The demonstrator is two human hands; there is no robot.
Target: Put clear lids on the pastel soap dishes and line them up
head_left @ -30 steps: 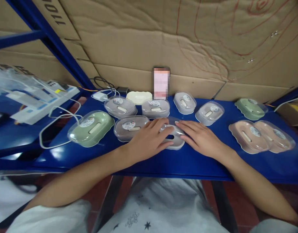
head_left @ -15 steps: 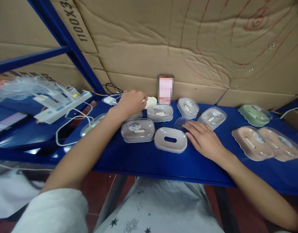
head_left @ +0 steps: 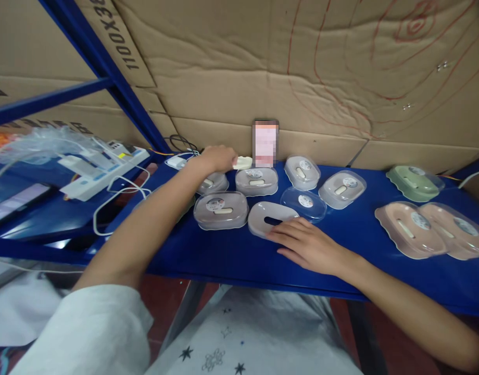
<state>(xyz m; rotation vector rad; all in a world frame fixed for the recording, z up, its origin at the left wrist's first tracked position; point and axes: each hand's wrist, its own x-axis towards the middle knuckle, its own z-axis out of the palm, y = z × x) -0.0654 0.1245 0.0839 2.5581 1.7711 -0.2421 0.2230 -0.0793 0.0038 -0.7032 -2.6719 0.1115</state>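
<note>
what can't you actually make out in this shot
- Head view: the cream soap dish is mostly covered by the left hand; the grip cannot be told.
- The green dish behind the left forearm is nearly all hidden.
- The phone screen is blurred out.
- Round labels on the lids, like the clear lid, are too small to read.
- The right hand hides the near edge of the grey soap dish.

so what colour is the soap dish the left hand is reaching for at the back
Cream, a pale off-white: the soap dish under the left hand, seen in the head view.
</note>
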